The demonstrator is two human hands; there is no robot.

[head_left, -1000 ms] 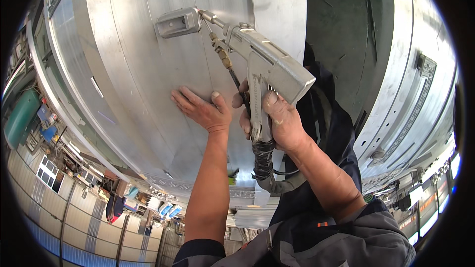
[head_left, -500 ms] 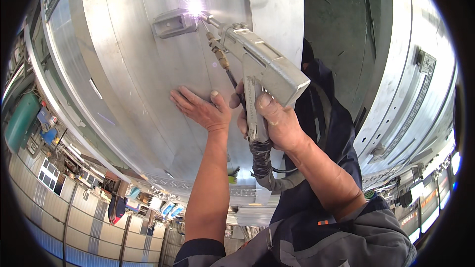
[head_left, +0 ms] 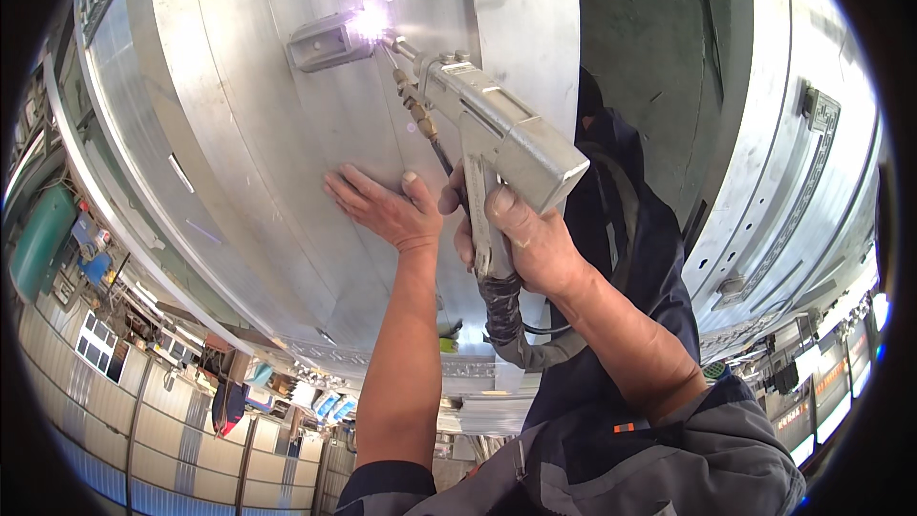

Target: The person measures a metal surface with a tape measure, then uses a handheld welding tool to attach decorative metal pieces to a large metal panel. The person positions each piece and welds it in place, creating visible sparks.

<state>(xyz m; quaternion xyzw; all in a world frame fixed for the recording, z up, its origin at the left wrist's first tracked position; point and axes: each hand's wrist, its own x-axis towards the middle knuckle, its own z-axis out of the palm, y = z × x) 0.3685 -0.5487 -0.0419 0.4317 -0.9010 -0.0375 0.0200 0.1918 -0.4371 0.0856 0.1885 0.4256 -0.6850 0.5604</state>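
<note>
My right hand (head_left: 533, 239) is wrapped round the grip of a silver handheld welding gun (head_left: 506, 124). Its nozzle points up and left at a small rectangular metal bracket (head_left: 325, 44) on a large pale metal panel (head_left: 277, 134). A bright white-violet glare with thin sparks burns at the bracket's right end and hides the exact contact point. Alongside the nozzle, a thin wire feeder with brass fittings (head_left: 416, 107) runs toward the glare. My left hand (head_left: 390, 212) rests flat on the panel below the bracket, fingers spread, holding nothing.
A black-wrapped cable (head_left: 506, 315) hangs from the gun's grip and curves right. Beyond the panel's right edge lies a dark grey surface (head_left: 645, 57). Another pale panel with ornamental trim (head_left: 812, 134) stands at the right. A green cylinder (head_left: 46, 239) shows at the far left.
The gun's body has shifted slightly left, and the glare stays at the bracket's right end. The spark trails look thinner. My left hand keeps its place on the panel.
</note>
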